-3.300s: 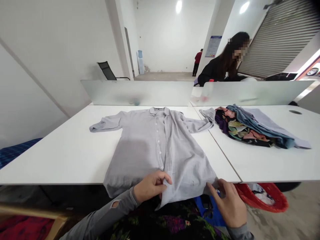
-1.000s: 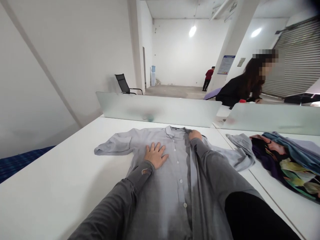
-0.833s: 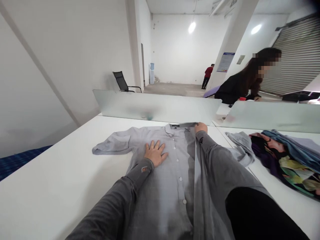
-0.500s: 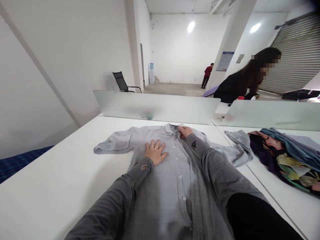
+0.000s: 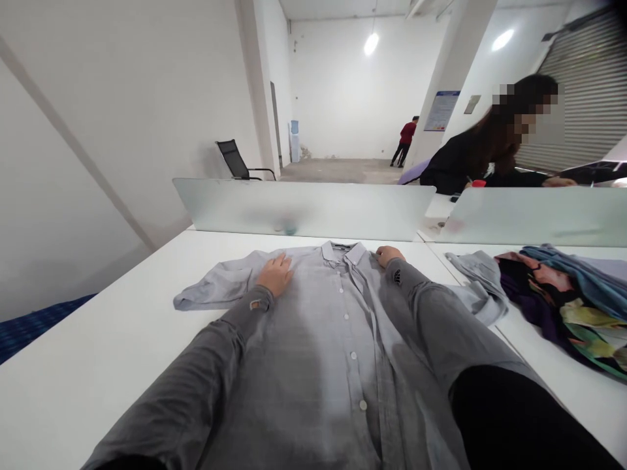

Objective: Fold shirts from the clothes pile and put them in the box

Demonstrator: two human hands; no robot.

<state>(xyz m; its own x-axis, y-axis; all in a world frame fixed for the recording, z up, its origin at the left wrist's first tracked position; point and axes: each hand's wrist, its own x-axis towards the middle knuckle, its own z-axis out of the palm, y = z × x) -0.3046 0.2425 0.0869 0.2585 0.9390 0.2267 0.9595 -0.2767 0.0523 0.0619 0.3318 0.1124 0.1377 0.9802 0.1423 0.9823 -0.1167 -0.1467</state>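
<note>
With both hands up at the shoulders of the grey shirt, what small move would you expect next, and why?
Probably a sideways smoothing stroke out along the sleeves. The left hand and right hand lie on the shoulders of the grey shirt, either side of the collar, and it lies buttoned and face up on the white table. The sleeve beyond the left hand looks creased.

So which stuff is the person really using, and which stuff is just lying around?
In use:
- grey shirt, spread flat and buttoned on the white table
- left hand, flat on the shirt's shoulder
- right hand, resting beside the collar

Just lying about:
- pile of colourful clothes on the next table
- black chair by the wall
- frosted divider
</note>
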